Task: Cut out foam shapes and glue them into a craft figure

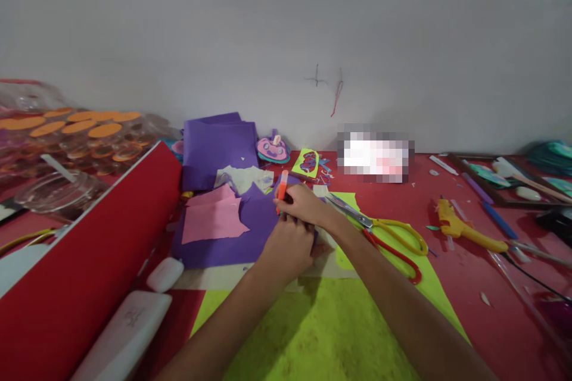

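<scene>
My right hand is closed around a slim orange pen-shaped tool with a pale top, which stands nearly upright; its lower tip is hidden. My left hand lies just in front of it with curled fingers, and what they hold or press is out of sight. Both hands are over a purple sheet that bears a torn pink piece. Scissors with one yellow and one red handle lie spread beside my right wrist.
Yellow-green sheets cover the front of the red table. A yellow glue gun lies right, with a framed tray behind. Left are a red board, a white case and orange-topped containers. A pink cutout rests by the wall.
</scene>
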{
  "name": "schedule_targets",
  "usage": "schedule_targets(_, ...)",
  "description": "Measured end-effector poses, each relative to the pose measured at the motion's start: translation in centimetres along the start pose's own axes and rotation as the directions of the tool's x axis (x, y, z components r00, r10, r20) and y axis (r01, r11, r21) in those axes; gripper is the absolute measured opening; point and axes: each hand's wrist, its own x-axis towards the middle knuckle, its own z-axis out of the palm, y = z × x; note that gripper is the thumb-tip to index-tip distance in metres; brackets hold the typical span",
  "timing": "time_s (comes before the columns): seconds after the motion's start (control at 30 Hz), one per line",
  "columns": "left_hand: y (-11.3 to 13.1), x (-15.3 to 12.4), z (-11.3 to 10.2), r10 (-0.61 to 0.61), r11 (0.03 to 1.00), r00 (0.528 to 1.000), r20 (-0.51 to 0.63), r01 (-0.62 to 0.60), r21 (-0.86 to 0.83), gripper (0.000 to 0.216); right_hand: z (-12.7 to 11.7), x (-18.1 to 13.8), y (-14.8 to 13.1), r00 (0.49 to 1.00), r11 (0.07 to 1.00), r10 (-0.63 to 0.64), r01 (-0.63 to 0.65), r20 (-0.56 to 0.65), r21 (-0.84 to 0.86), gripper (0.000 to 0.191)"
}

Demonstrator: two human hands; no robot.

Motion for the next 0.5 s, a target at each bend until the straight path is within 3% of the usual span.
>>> schedule_targets(0.07, -0.5, 0.2, 0.1, -0.018, 0.999, 0.999, -0.037, 0.016, -0.039, 0.044, -0.5, 0.0, -0.4, 0.991, 1.000, 0.016, -0.014, -0.131, 0.013, 0.017)
schedule_targets(0.13, -1.6, 0.5, 0.2, -0.017, 0.995, 0.996, -0.091, 0.008, -0.097, 0.031, -0.9, -0.3, -0.9, 0.931, 0.997, 0.053, -0.032, -0.362, 0.064, 0.018)
schedule_targets(0.2, -3.5, 0.8, 0.5, -0.030, 0.983, 0.990, -0.137, 0.004, -0.183, 0.026, -1.2, -1.1, -1.2, 0.795, 0.987, 0.127, -0.042, -0.593, 0.155, 0.020)
schedule_targets(0.27, -5.7, 1.1, 1.2, -0.136, 0.926, 0.967, -0.216, 0.046, -0.375, 0.030, -0.9, -2.3, -1.4, 0.653, 0.966, 0.224, -0.051, -0.724, 0.254, 0.020)
schedule_targets(0.3, -6.7, 1.2, 1.7, -0.180, 0.864, 0.954, -0.238, 0.038, -0.502, 0.030, -0.7, -3.0, -1.4, 0.636, 0.956, 0.259, -0.064, -0.727, 0.285, 0.020)
schedule_targets(0.4, -9.1, 1.4, 3.4, -0.218, 0.631, 0.948, -0.234, -0.046, -0.774, 0.033, 0.3, -5.0, -1.3, 0.733, 0.955, 0.256, -0.088, -0.631, 0.284, 0.015)
schedule_targets(0.5, -10.3, 1.7, 4.8, -0.221, 0.476, 0.956, -0.196, -0.070, -0.877, 0.040, 0.9, -5.8, -0.9, 0.861, 0.957, 0.229, -0.115, -0.454, 0.265, 0.010)
